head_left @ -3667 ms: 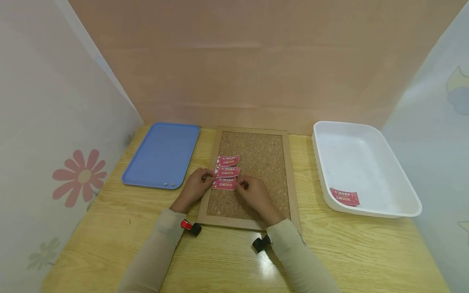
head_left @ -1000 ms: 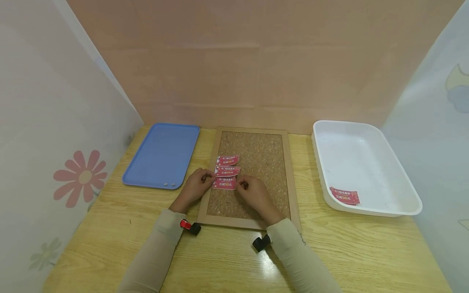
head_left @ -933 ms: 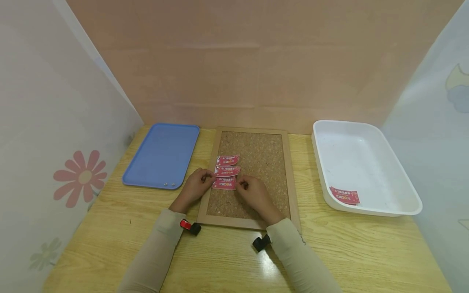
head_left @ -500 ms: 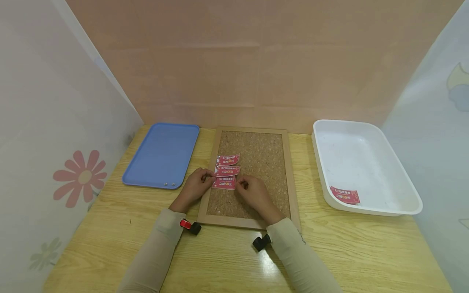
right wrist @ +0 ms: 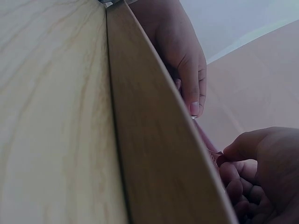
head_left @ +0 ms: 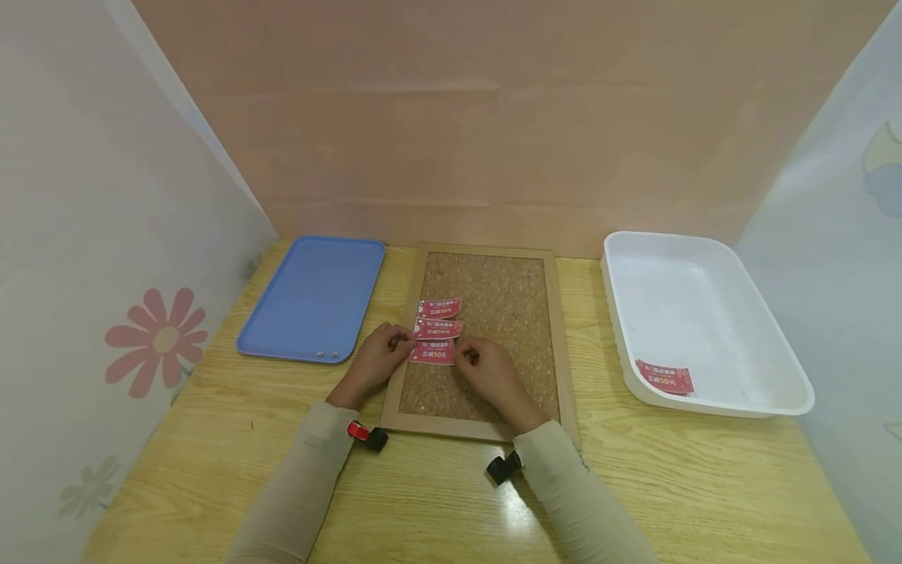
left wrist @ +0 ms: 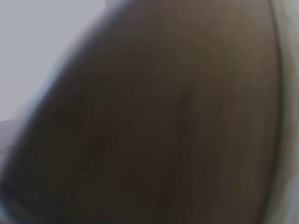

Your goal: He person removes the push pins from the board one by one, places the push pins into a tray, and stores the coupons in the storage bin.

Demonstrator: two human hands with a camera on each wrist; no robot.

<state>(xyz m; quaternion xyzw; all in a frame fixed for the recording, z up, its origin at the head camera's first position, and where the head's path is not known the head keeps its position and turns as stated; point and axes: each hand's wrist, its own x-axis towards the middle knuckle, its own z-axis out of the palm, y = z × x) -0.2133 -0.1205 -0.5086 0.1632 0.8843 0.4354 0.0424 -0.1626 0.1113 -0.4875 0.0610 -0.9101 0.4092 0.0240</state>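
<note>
On the framed cork board (head_left: pixel 486 298), three pink coupons run down the left side. The upper coupon (head_left: pixel 441 307) and middle coupon (head_left: pixel 440 329) each have a small shiny tack at the left end. My left hand (head_left: pixel 379 356) is at the left end of the lowest coupon (head_left: pixel 433 352). In the right wrist view, a small silvery thumbtack (right wrist: pixel 194 116) shows under that hand's thumb. My right hand (head_left: pixel 489 372) pinches the same coupon's right end between thumb and finger. The left wrist view is filled by a dark blur, hiding the fingertips.
Left of the board, a blue tray (head_left: pixel 310 298) bears two small thumbtacks (head_left: pixel 327 355) near its front edge. To the right, a deep white tray (head_left: pixel 705 329) has more pink coupons (head_left: pixel 665 377) in its front left corner. Fabric walls surround the wooden table (head_left: pixel 430 501).
Both hands stay at the lowest coupon's two ends throughout. Only a very slight shift of the head view shows.
</note>
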